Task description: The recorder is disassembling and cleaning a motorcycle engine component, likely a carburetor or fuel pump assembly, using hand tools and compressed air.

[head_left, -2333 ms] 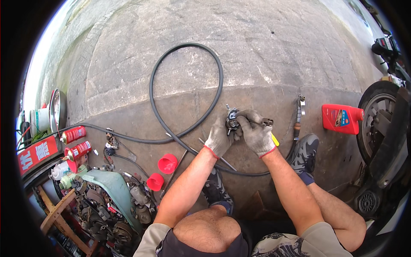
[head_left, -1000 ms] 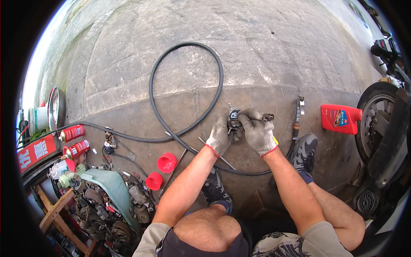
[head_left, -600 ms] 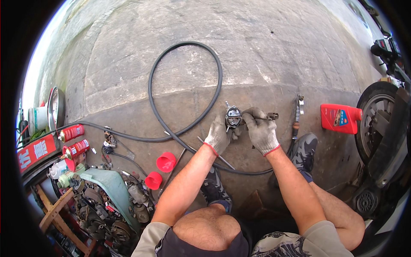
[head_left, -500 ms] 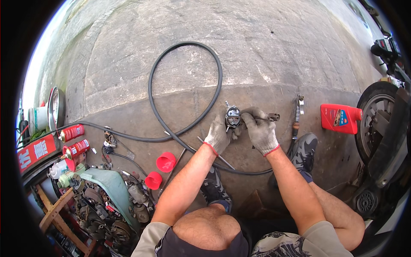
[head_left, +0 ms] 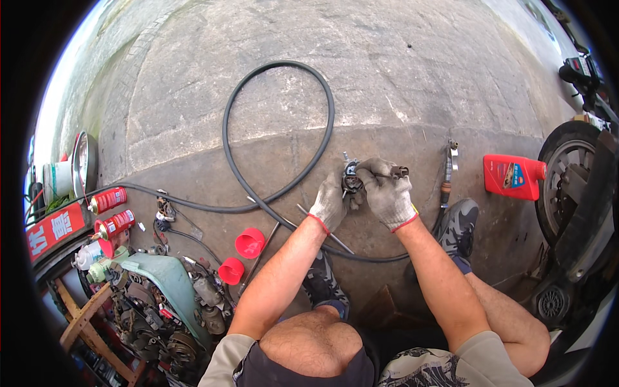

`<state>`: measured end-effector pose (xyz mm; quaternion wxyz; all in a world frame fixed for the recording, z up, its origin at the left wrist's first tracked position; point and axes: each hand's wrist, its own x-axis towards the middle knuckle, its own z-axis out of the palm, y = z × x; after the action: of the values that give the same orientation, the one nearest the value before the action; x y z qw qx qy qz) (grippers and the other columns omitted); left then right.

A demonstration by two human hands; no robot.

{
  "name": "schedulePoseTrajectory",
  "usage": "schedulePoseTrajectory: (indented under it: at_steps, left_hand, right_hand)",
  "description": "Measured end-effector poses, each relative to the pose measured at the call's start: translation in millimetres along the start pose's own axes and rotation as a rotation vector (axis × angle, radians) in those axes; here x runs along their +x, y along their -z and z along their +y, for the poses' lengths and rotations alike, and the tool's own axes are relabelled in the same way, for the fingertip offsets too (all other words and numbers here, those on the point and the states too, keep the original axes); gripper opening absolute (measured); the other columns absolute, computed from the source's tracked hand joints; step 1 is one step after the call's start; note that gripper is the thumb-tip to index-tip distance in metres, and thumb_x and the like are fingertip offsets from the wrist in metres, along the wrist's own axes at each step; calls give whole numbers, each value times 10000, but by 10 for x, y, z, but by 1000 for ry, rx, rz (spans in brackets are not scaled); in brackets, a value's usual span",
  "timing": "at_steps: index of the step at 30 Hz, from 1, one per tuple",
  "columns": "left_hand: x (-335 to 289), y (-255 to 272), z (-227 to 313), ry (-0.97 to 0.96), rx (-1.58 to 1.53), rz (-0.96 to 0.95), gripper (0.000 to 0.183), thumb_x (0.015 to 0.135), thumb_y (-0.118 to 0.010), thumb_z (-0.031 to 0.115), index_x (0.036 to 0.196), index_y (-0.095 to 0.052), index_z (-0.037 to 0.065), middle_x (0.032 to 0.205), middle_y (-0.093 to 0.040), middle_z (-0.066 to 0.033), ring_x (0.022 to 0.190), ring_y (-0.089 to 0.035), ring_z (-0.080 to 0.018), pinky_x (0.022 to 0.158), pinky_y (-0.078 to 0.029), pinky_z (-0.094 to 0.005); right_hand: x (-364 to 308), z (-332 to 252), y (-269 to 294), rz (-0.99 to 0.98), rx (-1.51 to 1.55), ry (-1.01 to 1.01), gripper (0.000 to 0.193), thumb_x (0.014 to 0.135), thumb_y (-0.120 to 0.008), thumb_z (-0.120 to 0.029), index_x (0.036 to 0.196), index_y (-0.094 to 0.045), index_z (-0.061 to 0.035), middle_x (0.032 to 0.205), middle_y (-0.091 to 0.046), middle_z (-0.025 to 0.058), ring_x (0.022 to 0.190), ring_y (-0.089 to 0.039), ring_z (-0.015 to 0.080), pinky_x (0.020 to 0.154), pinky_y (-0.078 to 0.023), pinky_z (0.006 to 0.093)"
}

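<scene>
My gloved left hand [head_left: 332, 198] is closed around a small silver and black carburetor [head_left: 351, 174], holding it just above the ground between my feet. My right hand [head_left: 387, 193], also gloved, is closed on a thin dark tool [head_left: 400, 171] whose blocky brown end sticks out beyond the fingers. Its fingertips are up against the carburetor's right side and cover part of it. The working end of the tool is hidden there.
A black hose [head_left: 333, 103] loops across the concrete. An air blow gun [head_left: 447, 171] and red oil bottle [head_left: 512, 177] are to the right, near a wheel [head_left: 570, 161]. On the left are red caps [head_left: 250, 243], spray cans [head_left: 116, 224] and a teal bin [head_left: 161, 274] of parts.
My right hand has shifted slightly left and turned over the carburetor, so less of the dark tool shows. The carburetor has turned a little, while my left hand stays closed on it.
</scene>
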<state>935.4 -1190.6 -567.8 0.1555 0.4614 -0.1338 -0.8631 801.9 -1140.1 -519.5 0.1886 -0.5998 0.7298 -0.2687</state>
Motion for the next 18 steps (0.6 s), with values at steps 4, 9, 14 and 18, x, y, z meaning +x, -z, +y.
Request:
schedulePoseTrajectory:
  at_steps: [4, 9, 14, 18]
  left_hand:
    - [42, 32, -68, -32, 13, -3, 605, 1024, -367, 643, 1050, -687, 131, 767, -667, 7, 581, -604, -95, 489, -484, -240]
    - [33, 44, -32, -20, 22, -15, 611, 1025, -365, 635, 1058, -686, 116, 750, -665, -3, 578, -606, -103, 492, -482, -242]
    - [20, 3, -10, -11, 33, -24, 593, 1075, -281, 563, 1045, -642, 95, 726, -642, -30, 564, -604, -132, 461, -444, -267]
    - [24, 35, -43, -44, 39, -7, 633, 1032, -332, 631, 1046, -684, 106, 691, -649, -1, 532, -592, -109, 444, -453, -241]
  right_hand:
    - [44, -79, 59, -156, 180, -249, 167, 935, -572, -195, 974, -709, -107, 938, -702, 100, 894, -683, 308, 783, -538, 420]
    - [29, -28, 29, -57, 241, -154, 143, 928, -608, -193, 971, -708, -99, 897, -706, 118, 826, -696, 298, 728, -542, 416]
    - [33, -117, 94, -62, 265, -277, 136, 939, -613, -177, 946, -707, -79, 854, -709, 120, 721, -694, 281, 668, -538, 394]
    - [65, -140, 94, -152, 362, -371, 136, 938, -613, -176, 944, -708, -79, 841, -709, 119, 732, -698, 288, 672, -541, 398]
